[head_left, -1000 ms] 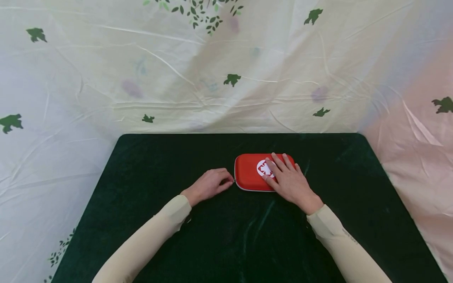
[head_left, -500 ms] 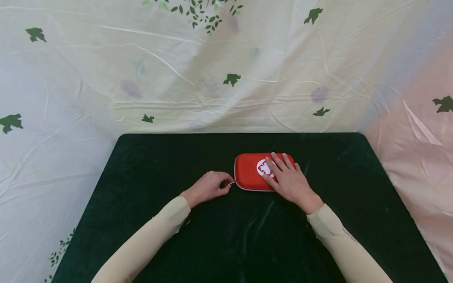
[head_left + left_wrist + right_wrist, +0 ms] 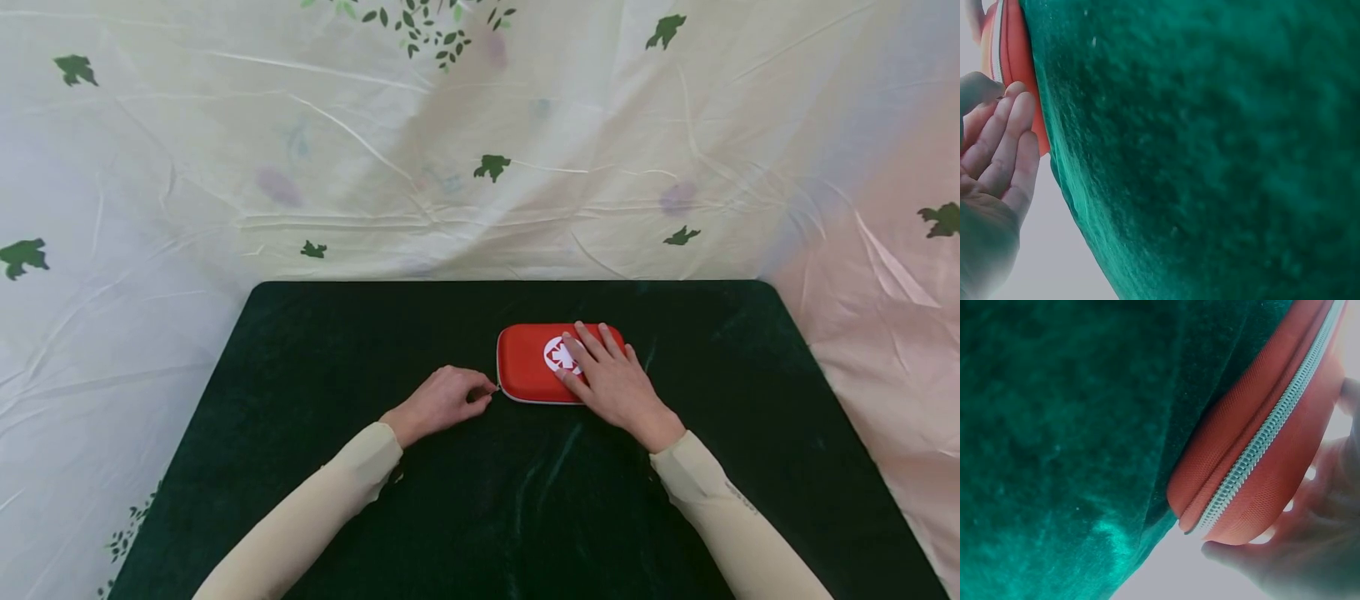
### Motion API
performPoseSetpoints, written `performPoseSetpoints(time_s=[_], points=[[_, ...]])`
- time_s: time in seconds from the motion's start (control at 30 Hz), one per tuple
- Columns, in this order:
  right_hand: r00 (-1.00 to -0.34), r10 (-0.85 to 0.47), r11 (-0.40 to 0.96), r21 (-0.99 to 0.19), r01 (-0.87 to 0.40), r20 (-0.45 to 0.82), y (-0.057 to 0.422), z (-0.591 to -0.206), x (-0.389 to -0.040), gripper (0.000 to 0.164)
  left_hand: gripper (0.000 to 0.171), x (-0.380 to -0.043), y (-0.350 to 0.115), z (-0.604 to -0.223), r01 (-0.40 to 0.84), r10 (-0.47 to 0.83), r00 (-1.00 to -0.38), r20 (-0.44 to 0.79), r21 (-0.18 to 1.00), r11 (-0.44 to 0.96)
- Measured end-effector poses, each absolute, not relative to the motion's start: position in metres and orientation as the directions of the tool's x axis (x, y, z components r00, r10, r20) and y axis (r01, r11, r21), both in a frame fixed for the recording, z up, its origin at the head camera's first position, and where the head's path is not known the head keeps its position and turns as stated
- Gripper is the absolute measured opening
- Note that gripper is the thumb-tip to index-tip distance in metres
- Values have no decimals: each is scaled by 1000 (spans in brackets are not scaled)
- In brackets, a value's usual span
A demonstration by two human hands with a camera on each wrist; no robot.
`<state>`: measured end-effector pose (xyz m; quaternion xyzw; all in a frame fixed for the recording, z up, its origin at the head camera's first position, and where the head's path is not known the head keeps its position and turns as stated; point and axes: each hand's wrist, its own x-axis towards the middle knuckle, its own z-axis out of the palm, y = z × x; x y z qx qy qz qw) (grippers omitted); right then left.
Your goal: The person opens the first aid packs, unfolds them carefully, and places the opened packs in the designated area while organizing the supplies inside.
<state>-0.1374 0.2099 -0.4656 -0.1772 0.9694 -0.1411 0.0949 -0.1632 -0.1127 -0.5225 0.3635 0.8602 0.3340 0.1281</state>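
A red zippered case (image 3: 521, 363) with a white round emblem (image 3: 560, 356) lies flat on the dark green cloth. At its near left corner, my left hand (image 3: 441, 402) pinches the small zipper pull (image 3: 497, 388) between thumb and fingertips. The left wrist view has the other fingers of this hand (image 3: 999, 147) extended close to the case's side. My right hand (image 3: 617, 387) rests spread on the case's right half, palm down, covering part of the emblem. Along the case's edge in the right wrist view, the pale zipper teeth (image 3: 1244, 464) are meshed together.
Green velvety cloth (image 3: 337, 333) covers the table, whose rounded far corners show. Behind and at both sides hangs a pale curtain (image 3: 405, 167) with leaf and bird prints. Light sleeves (image 3: 322, 492) cover both forearms.
My left hand has shifted slightly toward the near side at the case's left end, with the zipper pull between its fingers. The right hand and the case have stayed in place.
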Motion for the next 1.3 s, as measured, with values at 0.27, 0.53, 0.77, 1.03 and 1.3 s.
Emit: performPoseSetpoints(time_s=[0.27, 0.53, 0.77, 1.03, 1.3], points=[[-918, -373, 895, -313, -319, -132, 211, -465, -137, 76, 24, -159, -110, -528, 545, 710, -703, 35, 668, 507], [-917, -374, 890, -332, -313, -138, 212, -465, -137, 76, 23, -155, -108, -534, 528, 707, -707, 32, 689, 496], [-916, -375, 888, -338, -312, -141, 212, -465, -137, 77, 24, -145, -104, -516, 515, 710, -703, 33, 712, 477], [-917, -375, 888, -337, -314, -134, 211, -465, -136, 76, 23, -128, -95, -480, 508, 706, -708, -8, 688, 518], [-920, -372, 893, -317, -319, -124, 210, -465, -136, 76, 24, -140, -96, -518, 538, 732, -680, 41, 706, 461]])
